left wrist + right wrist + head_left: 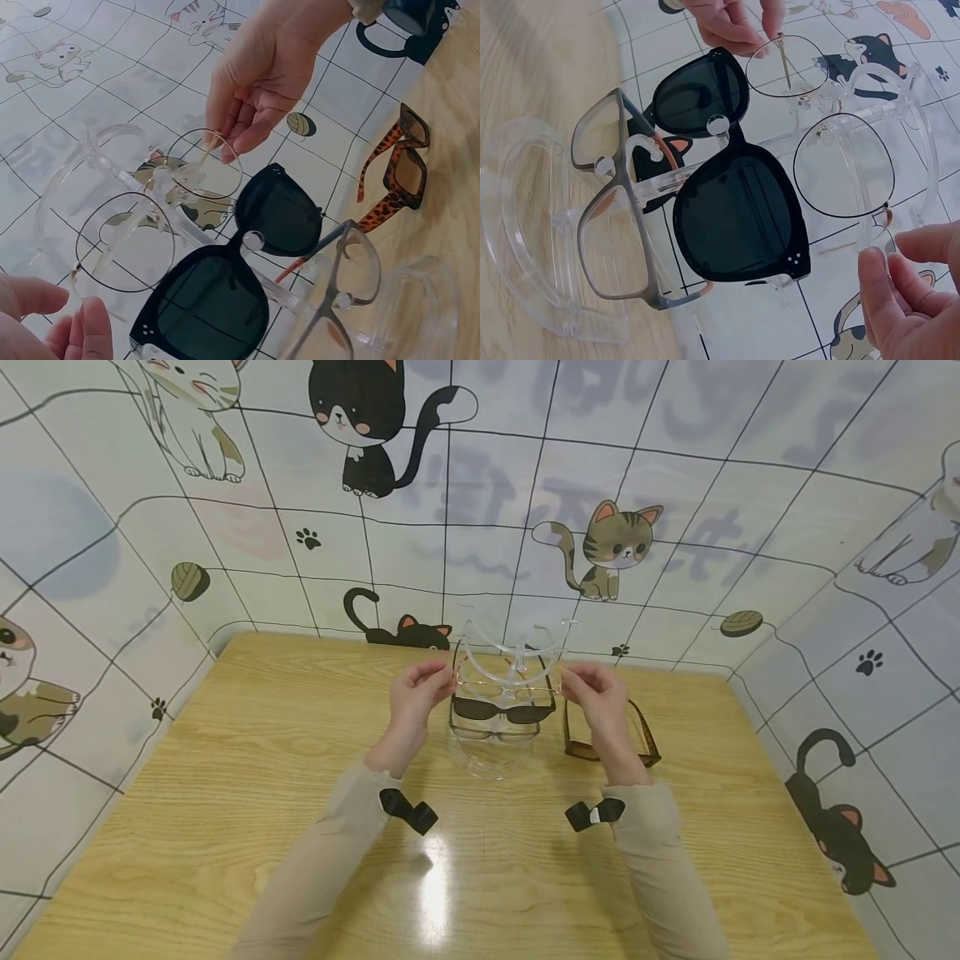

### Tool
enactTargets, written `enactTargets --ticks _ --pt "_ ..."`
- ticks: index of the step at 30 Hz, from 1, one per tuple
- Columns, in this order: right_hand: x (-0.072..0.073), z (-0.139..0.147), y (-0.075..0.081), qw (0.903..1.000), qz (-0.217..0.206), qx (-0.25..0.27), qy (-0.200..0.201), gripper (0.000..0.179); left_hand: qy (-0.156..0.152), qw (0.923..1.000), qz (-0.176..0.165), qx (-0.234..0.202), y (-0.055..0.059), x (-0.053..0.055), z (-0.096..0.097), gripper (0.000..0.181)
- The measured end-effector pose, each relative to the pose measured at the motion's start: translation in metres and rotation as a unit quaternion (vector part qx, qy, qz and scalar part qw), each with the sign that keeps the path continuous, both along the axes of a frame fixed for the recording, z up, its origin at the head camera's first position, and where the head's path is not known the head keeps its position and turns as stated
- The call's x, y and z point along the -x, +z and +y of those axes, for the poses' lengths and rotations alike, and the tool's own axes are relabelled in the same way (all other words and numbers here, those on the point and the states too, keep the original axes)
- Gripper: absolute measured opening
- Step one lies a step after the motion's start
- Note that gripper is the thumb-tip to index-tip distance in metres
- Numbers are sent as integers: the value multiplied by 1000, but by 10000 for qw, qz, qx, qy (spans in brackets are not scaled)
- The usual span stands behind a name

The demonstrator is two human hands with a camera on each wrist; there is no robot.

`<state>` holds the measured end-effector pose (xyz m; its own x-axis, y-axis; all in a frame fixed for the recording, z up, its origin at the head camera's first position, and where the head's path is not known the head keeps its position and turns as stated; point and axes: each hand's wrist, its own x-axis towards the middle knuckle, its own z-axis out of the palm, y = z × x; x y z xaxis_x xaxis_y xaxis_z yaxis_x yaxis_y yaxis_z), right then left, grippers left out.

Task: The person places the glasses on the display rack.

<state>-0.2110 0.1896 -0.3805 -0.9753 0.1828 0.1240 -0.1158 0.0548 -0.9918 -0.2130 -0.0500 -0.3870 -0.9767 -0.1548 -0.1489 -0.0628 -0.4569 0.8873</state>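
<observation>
A clear acrylic eyewear stand (491,770) stands upright on the table. Near its top are round glasses (892,169) with thin wire rims. My left hand (412,706) pinches one temple of these glasses near the hinge, while my right hand (602,703) pinches the other temple. Black sunglasses (504,711) hang on the stand just below, nearer to me. Under them sit grey-framed glasses (634,225) with brownish temple tips. In the left wrist view, both hands flank the round glasses.
Tortoiseshell sunglasses (647,753) lie on the wooden table (225,793) to the right of the stand, partly behind my right wrist. A cloth backdrop (495,485) printed with cats and a grid rises behind and along both sides of the table.
</observation>
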Motion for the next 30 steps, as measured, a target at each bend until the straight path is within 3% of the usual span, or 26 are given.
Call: enactTargets --ticks 9,11,14,16,18,20,25,30 --pt "-14 14 -8 9999 90 117 68 27 -62 9997 175 168 -20 -18 1 10" --pt "-8 26 -25 9981 363 399 284 23 -60 9994 215 266 -23 -22 2 10" --pt "-14 30 -27 9981 395 353 321 22 -75 9990 300 335 -28 -26 5 9" --pt "-17 32 -27 9989 341 176 257 22 -92 9987 348 364 -30 -29 6 8" --pt "-30 25 -13 9998 53 -168 24 27 -106 9987 377 335 -32 -32 8 8" --pt "-33 26 -12 9997 -84 -247 -32 26 -99 9986 387 358 -33 -34 10 7" --pt "-39 31 -12 9991 -374 -161 -102 22 -118 9982 447 374 -37 -39 17 7" --pt "-44 37 -15 9991 -364 -175 -150 19 -206 9977 497 411 -42 -42 24 7"
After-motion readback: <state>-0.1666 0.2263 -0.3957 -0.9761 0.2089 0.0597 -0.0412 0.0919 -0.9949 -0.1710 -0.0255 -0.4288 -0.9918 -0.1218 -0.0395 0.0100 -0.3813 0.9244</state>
